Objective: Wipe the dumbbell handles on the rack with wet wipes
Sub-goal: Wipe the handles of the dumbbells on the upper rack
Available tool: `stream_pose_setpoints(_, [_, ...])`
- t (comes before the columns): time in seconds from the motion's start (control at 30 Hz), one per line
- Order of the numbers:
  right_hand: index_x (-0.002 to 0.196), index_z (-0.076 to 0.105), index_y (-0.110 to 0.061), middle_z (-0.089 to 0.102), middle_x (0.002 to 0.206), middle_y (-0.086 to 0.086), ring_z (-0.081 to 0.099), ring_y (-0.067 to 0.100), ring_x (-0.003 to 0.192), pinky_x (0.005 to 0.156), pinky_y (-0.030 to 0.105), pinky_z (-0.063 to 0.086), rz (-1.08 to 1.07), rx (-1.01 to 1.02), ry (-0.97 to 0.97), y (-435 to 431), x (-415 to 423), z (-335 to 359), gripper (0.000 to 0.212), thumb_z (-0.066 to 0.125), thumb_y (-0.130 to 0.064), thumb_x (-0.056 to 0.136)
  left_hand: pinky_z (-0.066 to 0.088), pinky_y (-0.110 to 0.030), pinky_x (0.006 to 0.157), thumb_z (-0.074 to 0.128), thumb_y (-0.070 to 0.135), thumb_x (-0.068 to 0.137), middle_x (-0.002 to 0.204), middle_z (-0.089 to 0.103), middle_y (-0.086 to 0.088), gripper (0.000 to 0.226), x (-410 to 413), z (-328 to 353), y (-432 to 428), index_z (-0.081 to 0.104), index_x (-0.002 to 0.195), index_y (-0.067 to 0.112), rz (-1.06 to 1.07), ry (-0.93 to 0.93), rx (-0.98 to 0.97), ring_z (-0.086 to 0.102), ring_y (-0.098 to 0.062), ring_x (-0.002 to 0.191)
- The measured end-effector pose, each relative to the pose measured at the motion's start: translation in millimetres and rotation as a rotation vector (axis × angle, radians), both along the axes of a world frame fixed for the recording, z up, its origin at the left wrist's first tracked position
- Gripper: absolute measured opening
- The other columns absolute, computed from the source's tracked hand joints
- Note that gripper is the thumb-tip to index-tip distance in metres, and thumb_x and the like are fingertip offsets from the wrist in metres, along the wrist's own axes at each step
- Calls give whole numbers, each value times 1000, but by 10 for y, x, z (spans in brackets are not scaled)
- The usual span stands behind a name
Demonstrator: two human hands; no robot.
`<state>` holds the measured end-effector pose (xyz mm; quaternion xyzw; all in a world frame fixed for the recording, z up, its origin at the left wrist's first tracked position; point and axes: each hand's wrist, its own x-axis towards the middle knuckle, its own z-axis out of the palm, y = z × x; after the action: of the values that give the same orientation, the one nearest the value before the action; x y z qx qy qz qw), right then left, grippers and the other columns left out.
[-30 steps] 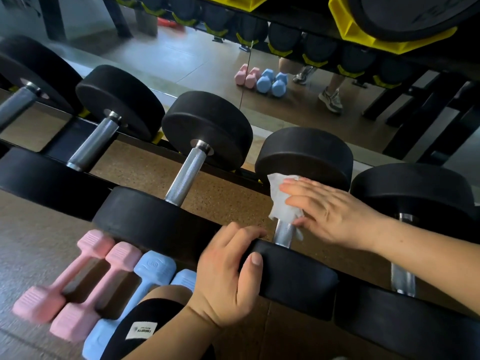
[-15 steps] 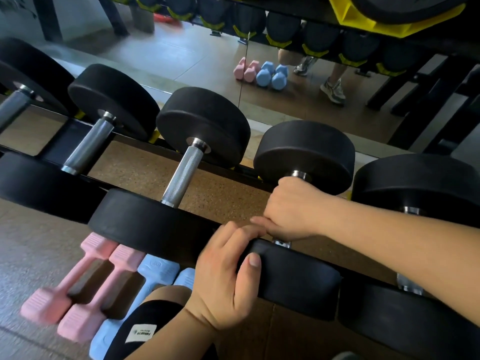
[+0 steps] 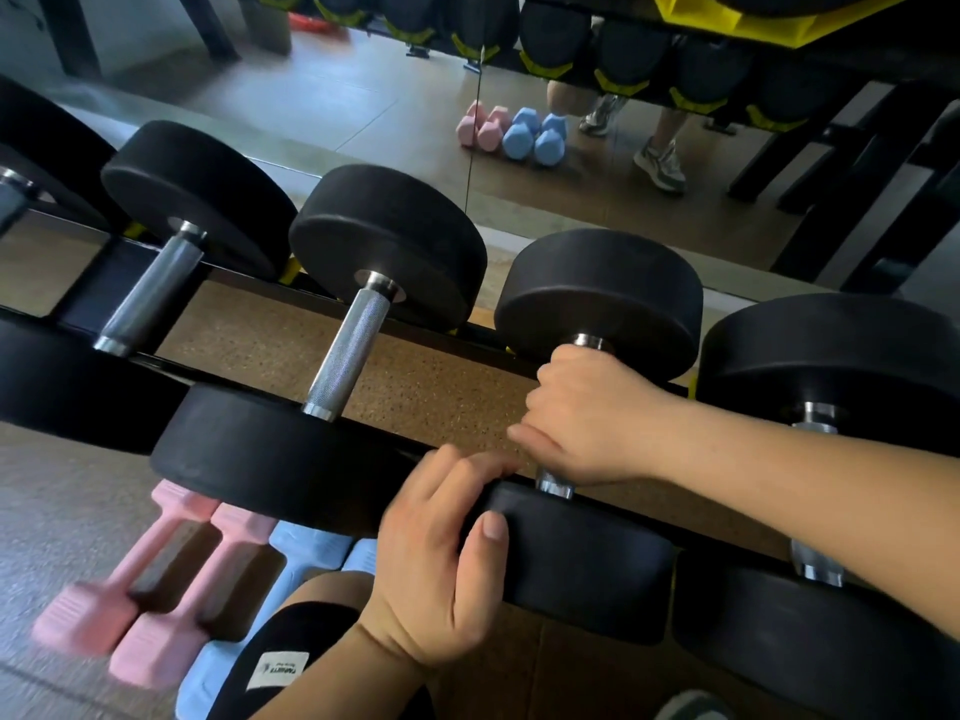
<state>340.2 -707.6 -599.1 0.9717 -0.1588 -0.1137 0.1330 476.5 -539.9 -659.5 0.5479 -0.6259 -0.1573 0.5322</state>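
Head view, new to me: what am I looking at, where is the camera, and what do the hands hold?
No machine here: a person's two bare hands, filmed by one head-worn camera looking forward and down. Black dumbbells lie in a row on a rack. The right hand wraps its fingers round one steel handle; the left hand grips that dumbbell's near end. No wipe shows; it may be inside the fist. Pink dumbbells and blue ones lie on the floor below, a mirror behind.
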Motion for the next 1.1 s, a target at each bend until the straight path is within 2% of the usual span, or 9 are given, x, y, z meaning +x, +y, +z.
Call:
stream_pose_setpoints(0.07, [82, 71, -19, 68, 78, -3, 59, 22, 73, 85, 40, 48, -58, -41, 210, 23, 216, 17, 67, 17, -48, 107, 47, -35, 77, 28, 49, 106, 103, 59, 7, 54, 5, 9, 3, 67, 118, 14, -12, 11, -3, 60, -16, 94])
stream_pose_setpoints(0.13, [75, 63, -21, 67, 77, -2, 55, 21, 71, 85, 41, 49, -48, 3, 249, 47, 258, 49, 65, 14, -50, 107, 48, -39, 78, 29, 47, 106, 104, 60, 7, 52, 14, 27, 4, 67, 119, 15, -27, 12, -1, 61, -19, 94])
stream_pose_setpoints(0.23, [84, 67, -27, 66, 84, -8, 53, 16, 80, 91, 38, 43, 64, 101, 57, 76, -28, 87, 56, 22, -51, 108, 48, -39, 79, 35, 35, 101, 105, 60, 8, 42, 16, 30, 12, 68, 119, 16, -32, 3, -9, 61, -18, 95])
stream_pose_setpoints(0.37, [123, 68, -26, 65, 118, -10, 55, 15, 117, 118, 37, 31, 166, 203, -172, -15, -465, 70, 37, 43, -48, 108, 48, -40, 78, 31, 45, 104, 103, 60, 6, 50, 5, -6, 0, 68, 116, 13, -2, 12, -9, 61, -17, 94])
stream_pose_setpoints(0.57, [100, 73, -23, 71, 98, -9, 65, 15, 103, 119, 39, 35, 51, 267, -307, -28, -318, -15, 38, 37, -32, 107, 48, -41, 77, 28, 50, 106, 103, 60, 6, 55, 14, -13, 5, 67, 115, 13, -1, 8, -10, 60, -16, 93])
stream_pose_setpoints(0.7, [115, 76, -7, 73, 125, 6, 63, 21, 127, 118, 41, 41, 115, 185, -475, 32, -664, 109, 29, 51, -14, 101, 48, -42, 76, 28, 48, 105, 103, 61, 5, 53, 0, -5, 2, 68, 115, 13, 7, 15, -10, 61, -18, 93])
stream_pose_setpoints(0.87, [154, 45, -10, 35, 165, 5, 25, 17, 156, 122, 47, 34, 143, 232, -222, 132, -1008, 93, 55, 55, -35, 106, 48, -41, 76, 33, 40, 103, 102, 61, 4, 46, -2, -12, 7, 68, 113, 12, 12, 8, -27, 61, -18, 92])
stream_pose_setpoints(1.0, [143, 60, -9, 55, 151, 7, 43, 20, 147, 120, 46, 37, 198, 154, -384, 42, -822, 39, 42, 53, -32, 108, 48, -41, 77, 36, 33, 99, 103, 61, 5, 41, -8, 12, 5, 68, 114, 12, 5, 5, -32, 61, -17, 94])
stream_pose_setpoints(1.1, [130, 69, -11, 68, 130, 5, 58, 25, 130, 120, 44, 36, 249, 135, -336, 5, -574, -123, 40, 45, -36, 111, 49, -41, 77, 34, 39, 103, 104, 61, 5, 46, -7, 2, 8, 68, 114, 11, 7, 15, -25, 62, -20, 95])
